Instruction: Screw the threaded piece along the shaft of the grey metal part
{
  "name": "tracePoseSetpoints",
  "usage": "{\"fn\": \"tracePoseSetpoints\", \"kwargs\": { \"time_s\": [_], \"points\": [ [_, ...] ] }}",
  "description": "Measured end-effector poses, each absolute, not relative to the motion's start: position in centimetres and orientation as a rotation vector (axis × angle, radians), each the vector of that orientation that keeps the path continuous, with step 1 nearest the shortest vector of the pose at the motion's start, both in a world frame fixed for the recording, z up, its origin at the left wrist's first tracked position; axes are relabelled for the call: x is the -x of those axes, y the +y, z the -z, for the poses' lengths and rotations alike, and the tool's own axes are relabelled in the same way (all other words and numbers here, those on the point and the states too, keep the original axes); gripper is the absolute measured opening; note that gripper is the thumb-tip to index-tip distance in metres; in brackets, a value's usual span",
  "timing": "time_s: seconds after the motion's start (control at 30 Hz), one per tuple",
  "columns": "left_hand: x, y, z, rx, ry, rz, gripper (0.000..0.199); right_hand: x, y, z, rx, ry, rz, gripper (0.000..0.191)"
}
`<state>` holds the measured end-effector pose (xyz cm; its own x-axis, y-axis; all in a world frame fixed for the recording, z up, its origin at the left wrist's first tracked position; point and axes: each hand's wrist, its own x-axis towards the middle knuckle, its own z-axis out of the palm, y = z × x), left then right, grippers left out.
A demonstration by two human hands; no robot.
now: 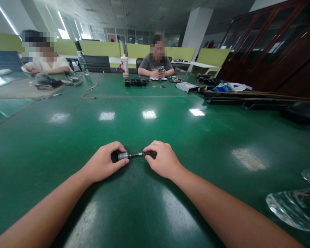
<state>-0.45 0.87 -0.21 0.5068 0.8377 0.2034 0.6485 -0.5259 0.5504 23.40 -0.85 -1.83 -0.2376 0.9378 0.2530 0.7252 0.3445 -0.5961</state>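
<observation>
Between my two hands, low over the green table (155, 127), lies a slim rod-like part (135, 155) with a silver cylinder (123, 156) at its left end. My left hand (104, 162) pinches that cylinder between thumb and fingers. The thin dark shaft runs to the right, with a short pale section near its far end. There, my right hand (163, 158) grips a black end that looks ridged or coiled (146, 154), partly covered by the fingers. The part is held roughly level; its exact kind does not show.
Clear plastic bottles (294, 206) lie at the right edge. Across the table sit two people, one holding a phone (161, 68). Farther back stand a white tube (124, 66) and a bottle (84, 65), near a black device (135, 82), a cable (90, 91) and a silver box (186, 86).
</observation>
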Motion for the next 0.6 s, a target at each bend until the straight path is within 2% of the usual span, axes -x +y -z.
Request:
{"fn": "tracePoseSetpoints", "kwargs": {
  "time_s": [0.23, 0.6],
  "points": [
    [0.46, 0.89, 0.24, -2.351, 1.228, -0.634, 0.022, -23.12, -0.84, 2.13, 1.355, -1.979, -0.568, 0.031],
    [-0.08, 0.25, -0.08, -2.339, 1.113, -0.568, 0.023, -22.8, -1.14, 1.72, 1.153, -2.029, -0.84, 0.026]
  ]
}}
